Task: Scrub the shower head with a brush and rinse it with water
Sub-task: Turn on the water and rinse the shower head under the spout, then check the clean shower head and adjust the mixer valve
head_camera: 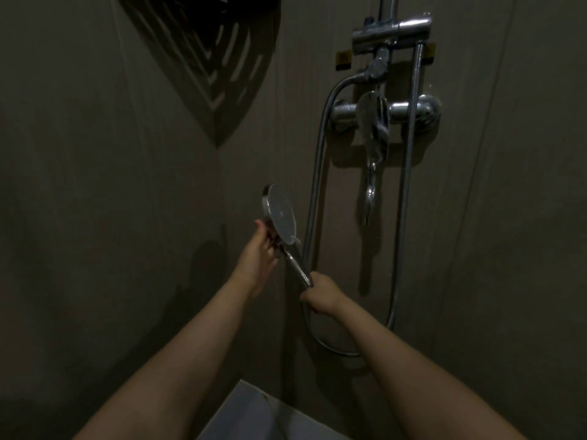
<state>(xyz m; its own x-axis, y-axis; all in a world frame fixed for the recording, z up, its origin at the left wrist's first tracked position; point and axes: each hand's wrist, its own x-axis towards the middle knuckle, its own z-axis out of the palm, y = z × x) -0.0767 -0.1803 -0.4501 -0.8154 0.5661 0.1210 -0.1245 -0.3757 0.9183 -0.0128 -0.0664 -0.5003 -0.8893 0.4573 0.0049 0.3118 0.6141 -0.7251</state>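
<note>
A chrome hand-held shower head [281,214] with a round pale face is held up in the dim shower, face turned right. My right hand [320,295] grips the lower end of its handle. My left hand [259,252] is at the back and lower rim of the head, fingers against it. Its metal hose [314,192] loops down and back up to the fittings. No brush is visible, and I see no water running.
The chrome mixer tap [381,112] with a long lever and spout is fixed on the wall at right, under a slide-bar bracket [392,30]. A dark slotted corner shelf [203,58] hangs at upper left. A pale surface [254,414] lies at the bottom.
</note>
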